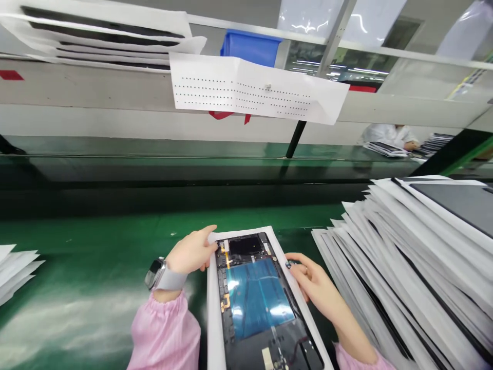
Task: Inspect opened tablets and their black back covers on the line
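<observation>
A black device panel (285, 336) with a shiny blue film-covered block (256, 295) lies on a white sheet (214, 329) at the bottom middle. My left hand (192, 250) is at its upper left corner, thumb on the panel's edge and index finger stretched out, with a watch (156, 272) on the wrist. At the right edge of the sheet is my right hand (314, 282), its fingers curled around the edge.
A tall leaning stack of white sheets and dark panels (419, 257) fills the right side. More white sheets (15, 272) lie at the far left. Above is a shelf with paper layers (115, 36) and a blue bin (250, 47). A person (389, 136) sits beyond.
</observation>
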{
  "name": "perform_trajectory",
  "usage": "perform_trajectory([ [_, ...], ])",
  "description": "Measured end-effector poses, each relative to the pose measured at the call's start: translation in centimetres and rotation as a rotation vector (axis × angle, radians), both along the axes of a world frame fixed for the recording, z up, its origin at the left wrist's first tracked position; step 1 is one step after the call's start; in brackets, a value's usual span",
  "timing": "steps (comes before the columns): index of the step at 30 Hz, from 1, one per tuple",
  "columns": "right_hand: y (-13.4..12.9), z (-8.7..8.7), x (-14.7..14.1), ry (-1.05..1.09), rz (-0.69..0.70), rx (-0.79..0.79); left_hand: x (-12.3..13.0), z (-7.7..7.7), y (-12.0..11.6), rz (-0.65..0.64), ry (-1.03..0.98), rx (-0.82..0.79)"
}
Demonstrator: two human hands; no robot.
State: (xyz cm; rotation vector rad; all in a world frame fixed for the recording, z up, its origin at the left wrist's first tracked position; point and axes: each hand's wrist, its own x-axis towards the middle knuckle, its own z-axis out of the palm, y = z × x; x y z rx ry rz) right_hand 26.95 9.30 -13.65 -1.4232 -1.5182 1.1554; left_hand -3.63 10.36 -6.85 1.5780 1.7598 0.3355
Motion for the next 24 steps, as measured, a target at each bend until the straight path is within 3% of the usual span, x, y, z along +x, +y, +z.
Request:
perform_trajectory([
  [6,1.7,-2.1,3.3,-0.13,-0.265,0.191,-0.8,-0.6,0.5,0.033,0.107,0.054],
  [15,3.2,-6.9,2.8,-0.123,-0.15,0.131,-0.6,-1.8,1.9,0.01,0.192,0.148],
  [20,3.6,-7.8,2.5,-0.087,-0.076,0.11,-0.4,-2.1,2.3,0.013,0.212,0.203],
  [24,3.4,-7.8,2.2,-0.088,-0.095,0.151,-0.7,-2.5,2.4,-0.011,0.201,0.258],
])
